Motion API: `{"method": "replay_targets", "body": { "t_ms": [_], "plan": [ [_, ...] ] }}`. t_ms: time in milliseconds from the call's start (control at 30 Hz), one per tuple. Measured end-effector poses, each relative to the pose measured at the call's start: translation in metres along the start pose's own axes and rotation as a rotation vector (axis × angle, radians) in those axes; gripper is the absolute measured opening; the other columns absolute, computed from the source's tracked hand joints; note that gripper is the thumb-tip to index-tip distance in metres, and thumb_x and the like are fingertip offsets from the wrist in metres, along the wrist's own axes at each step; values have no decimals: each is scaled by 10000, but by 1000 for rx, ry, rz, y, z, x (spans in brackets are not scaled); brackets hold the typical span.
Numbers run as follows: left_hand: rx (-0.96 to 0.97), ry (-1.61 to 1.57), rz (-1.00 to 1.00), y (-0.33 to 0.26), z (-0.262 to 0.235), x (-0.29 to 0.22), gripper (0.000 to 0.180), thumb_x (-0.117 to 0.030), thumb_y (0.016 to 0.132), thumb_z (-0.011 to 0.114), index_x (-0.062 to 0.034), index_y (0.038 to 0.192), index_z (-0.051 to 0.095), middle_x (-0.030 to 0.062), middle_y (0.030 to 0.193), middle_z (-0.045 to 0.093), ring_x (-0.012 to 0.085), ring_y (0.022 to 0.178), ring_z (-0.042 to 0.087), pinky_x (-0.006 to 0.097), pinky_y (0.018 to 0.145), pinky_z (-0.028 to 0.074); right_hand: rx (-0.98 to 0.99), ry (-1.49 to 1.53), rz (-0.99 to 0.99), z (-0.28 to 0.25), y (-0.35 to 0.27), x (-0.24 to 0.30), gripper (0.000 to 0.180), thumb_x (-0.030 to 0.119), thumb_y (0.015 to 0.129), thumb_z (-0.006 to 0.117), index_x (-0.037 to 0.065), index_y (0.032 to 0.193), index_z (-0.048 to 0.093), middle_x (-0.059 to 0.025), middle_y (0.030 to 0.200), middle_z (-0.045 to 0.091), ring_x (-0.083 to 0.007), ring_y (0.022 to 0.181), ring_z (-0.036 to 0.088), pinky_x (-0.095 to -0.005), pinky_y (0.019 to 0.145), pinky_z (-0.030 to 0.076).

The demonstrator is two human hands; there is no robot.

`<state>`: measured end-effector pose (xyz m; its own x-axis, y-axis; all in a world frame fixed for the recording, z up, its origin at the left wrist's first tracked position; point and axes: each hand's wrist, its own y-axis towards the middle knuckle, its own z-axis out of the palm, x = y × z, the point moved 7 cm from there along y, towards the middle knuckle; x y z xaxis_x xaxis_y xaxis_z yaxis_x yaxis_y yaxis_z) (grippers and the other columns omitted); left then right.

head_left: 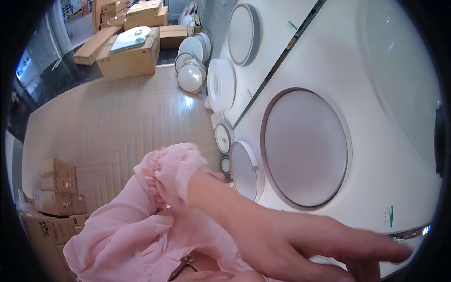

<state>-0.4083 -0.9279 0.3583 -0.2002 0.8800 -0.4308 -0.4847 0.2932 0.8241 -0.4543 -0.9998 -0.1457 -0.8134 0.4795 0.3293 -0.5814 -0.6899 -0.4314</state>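
My left arm, in a loose pink sleeve (127,216) with a gathered cuff, reaches across to the right. My left hand (300,244) is at the lower right, back of the hand showing. One finger stretches out to the right, apart from others that bend downward; the lower edge cuts part of the hand. Nothing shows in its fingers. Beyond it, a large round lamp (307,148) with a dark rim is mounted on the white panel (366,197). Behind the forearm a small skin-coloured patch shows, which I cannot make out. My right hand is not in view.
More round lamps line the panel: a grey-rimmed one (244,35), a thick white ring (221,84) and a smaller disc (244,171). Glossy globes (191,77) stand by its foot. Cardboard boxes (129,58) are stacked at the back, others (58,183) at the left, on a wooden floor (117,117).
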Motion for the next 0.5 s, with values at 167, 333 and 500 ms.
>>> {"method": "replay_targets", "body": {
  "t_ms": [167, 333, 500],
  "plan": [
    [49, 5, -39, 32, -11, 37, 282, -161, 845, 597, -18, 1087, 576, 95, 882, 641, 137, 797, 580, 264, 668, 461, 62, -9, -15, 26, 36, 25, 453, 225, 780, 547, 97, 1207, 466, -74, 1200, 518, -234, 1145, 476, -395, 985, 380],
    [213, 54, -135, 10, -41, 28, 237, -136, 829, 583, -12, 1031, 588, 115, 896, 622, 195, 814, 579, 298, 677, 465, 87, 10, -81, 25, 50, 68, 463, 230, 784, 550, 92, 1216, 457, -83, 1209, 511, -240, 1150, 472, -392, 989, 375],
    [581, 221, -110, -56, -101, -6, 195, -111, 813, 570, -7, 975, 600, 135, 911, 603, 253, 830, 578, 331, 686, 468, 59, -12, -255, -7, 65, 121, 474, 235, 787, 554, 87, 1225, 448, -93, 1218, 505, -245, 1154, 468, -389, 993, 371]
  ]
}}
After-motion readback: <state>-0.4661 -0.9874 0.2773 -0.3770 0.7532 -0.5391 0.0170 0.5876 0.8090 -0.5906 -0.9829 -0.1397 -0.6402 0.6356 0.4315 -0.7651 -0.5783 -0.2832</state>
